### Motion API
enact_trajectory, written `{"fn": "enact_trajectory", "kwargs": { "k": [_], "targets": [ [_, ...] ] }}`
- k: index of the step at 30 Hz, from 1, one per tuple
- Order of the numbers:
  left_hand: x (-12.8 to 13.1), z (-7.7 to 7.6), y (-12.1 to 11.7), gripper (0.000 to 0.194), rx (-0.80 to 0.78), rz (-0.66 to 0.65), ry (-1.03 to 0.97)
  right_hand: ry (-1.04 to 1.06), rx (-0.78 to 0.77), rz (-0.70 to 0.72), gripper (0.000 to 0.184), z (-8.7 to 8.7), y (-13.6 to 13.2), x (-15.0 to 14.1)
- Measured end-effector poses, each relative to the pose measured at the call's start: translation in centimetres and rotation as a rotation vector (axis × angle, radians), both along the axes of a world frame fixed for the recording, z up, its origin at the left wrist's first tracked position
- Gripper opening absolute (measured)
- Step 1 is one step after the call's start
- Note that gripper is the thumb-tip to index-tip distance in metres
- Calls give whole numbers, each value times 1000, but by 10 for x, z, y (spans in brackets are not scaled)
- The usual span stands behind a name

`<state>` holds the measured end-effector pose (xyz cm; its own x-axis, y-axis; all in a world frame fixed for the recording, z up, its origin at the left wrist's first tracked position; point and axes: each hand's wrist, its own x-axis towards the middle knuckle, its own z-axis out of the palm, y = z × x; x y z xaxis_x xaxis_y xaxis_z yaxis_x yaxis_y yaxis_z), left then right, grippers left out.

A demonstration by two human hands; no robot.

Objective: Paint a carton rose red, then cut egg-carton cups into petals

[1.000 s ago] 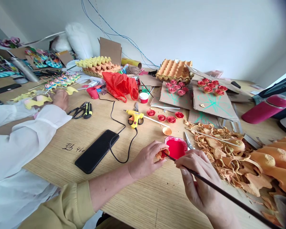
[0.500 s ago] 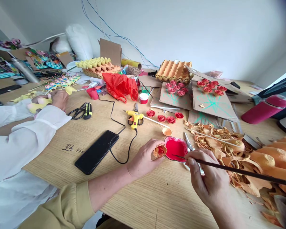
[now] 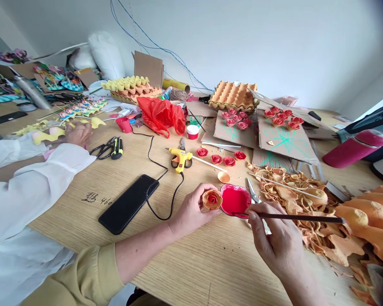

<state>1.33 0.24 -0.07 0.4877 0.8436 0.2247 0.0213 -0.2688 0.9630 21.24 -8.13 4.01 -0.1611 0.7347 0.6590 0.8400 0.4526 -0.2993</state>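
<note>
The one inscription with readable characters is handwriting point(image 3: 97, 198) in dark ink on the bare wood of the tabletop point(image 3: 178, 267), at the near left, just beside the left edge of the black smartphone point(image 3: 129, 204). It begins with a character too loosely written to make out, followed by a number that starts 46; a last stroke, perhaps a 0, runs up close to the phone.

The yellow hot glue gun point(image 3: 180, 160), in the middle of the table, has small dark lettering on its body, too tiny to read. Farther right, green hand-drawn lines spread star-like over the right cardboard sheet point(image 3: 285, 144) and the left cardboard sheet point(image 3: 236, 134), forming no legible word.
</note>
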Motion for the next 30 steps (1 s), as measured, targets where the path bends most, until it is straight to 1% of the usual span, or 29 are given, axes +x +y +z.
{"fn": "enact_trajectory", "kwargs": {
  "k": [4, 6, 8, 11, 13, 18, 22, 25, 30],
  "targets": [
    [-1, 1, 0, 47, -52, -40, -81, 38, 2, -11, 10, 2, -3, 0],
    [-1, 1, -1, 50, -65, -62, -102, 115, 17, -15, 9, 3, -5, -1],
    [-1, 0, -2, 48, -83, -74, -101, 227, 40, -5, 12, 4, -8, -3],
    [0, -3, -3, 48, -88, -61, -85, 373, 73, 63, 19, 3, -14, -8],
    [1, -4, -4, 48, -39, -40, -44, 401, 105, 128, 23, 2, -15, -13],
    [1, -3, -5, 40, 134, 25, 76, 310, 106, 238, 31, 2, -14, -22],
    [0, 1, -7, 38, 212, 64, 124, 225, 123, 227, 28, 4, -13, -25],
    [-1, 2, -7, 38, 271, 71, 155, 205, 129, 209, 25, 4, -13, -25],
    [-2, 2, -7, 37, 376, 62, 190, 169, 88, 237, 26, 4, -10, -25]
  ]
}}
